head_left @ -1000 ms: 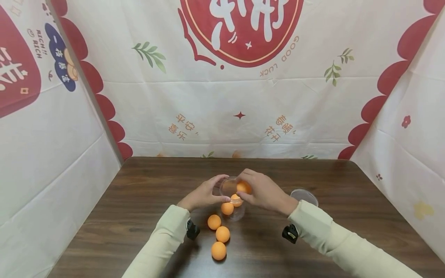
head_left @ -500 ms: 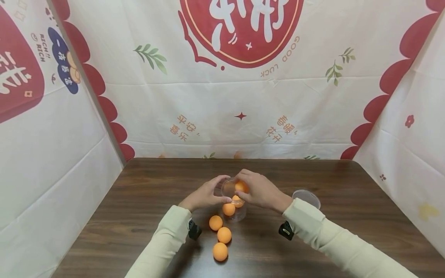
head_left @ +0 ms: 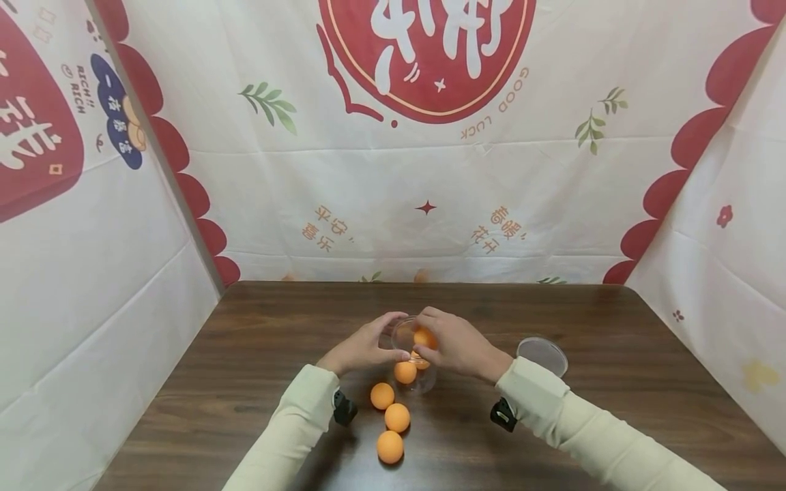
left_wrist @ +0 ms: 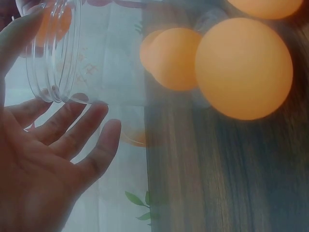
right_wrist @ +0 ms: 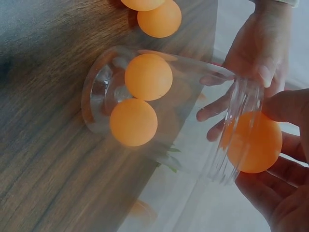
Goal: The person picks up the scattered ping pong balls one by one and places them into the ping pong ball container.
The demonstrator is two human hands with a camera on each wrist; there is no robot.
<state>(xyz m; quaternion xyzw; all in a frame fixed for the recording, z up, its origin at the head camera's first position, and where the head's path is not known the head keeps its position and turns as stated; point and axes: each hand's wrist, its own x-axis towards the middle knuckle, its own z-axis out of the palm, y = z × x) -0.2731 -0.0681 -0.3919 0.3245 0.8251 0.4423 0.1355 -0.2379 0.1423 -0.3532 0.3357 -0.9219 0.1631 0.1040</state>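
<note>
A clear plastic jar (right_wrist: 193,150) with a threaded neck stands upright on the table, two orange ping-pong balls (right_wrist: 148,77) inside it. My left hand (head_left: 364,346) holds the jar around its neck, thumb on the near side and fingers on the far side. Between the thumb and fingers of my right hand (head_left: 462,344) is another orange ping-pong ball (right_wrist: 256,142), right at the jar's mouth and partly within the rim. Three more ping-pong balls lie in a loose line on the near side of the jar, the closest ball (head_left: 389,447) nearest the table's front.
A clear round lid (head_left: 543,356) lies on the brown wooden table (head_left: 276,320), to the right of the jar beyond the right forearm. Printed white cloth (head_left: 368,170) hangs behind the table and along both sides.
My right hand has brought its ping-pong ball slightly left and lower into the jar's mouth. The left hand stays on the jar, and the loose balls lie as before.
</note>
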